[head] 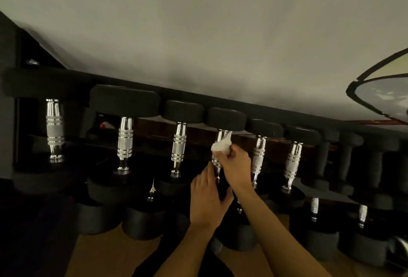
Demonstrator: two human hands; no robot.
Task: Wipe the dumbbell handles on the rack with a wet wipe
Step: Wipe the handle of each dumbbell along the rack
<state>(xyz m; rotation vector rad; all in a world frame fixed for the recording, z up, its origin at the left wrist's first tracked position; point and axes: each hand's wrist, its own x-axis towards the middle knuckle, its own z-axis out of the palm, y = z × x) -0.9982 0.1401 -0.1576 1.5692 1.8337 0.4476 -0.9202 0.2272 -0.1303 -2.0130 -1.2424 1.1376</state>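
**Wipe (pixel 221 144) on the fourth handle (pixel 221 133)**

The white wipe is bunched against the upper part of the fourth chrome handle from the left, on the top row of the rack (pixel 254 111). The right hand (pixel 234 162) grips it with curled fingers. The left hand (pixel 206 199) lies flat, fingers straight, on the near end of that dumbbell (pixel 226 117)

Row of black-headed dumbbells (pixel 125 101) on a dark metal rack (pixel 287 115), right hand (pixel 234 162) holding a crumpled white wet wipe (pixel 221 144) against the fourth shiny chrome handle (pixel 220 134) from left, left hand (pixel 205 201) just nearer, fingers straight.
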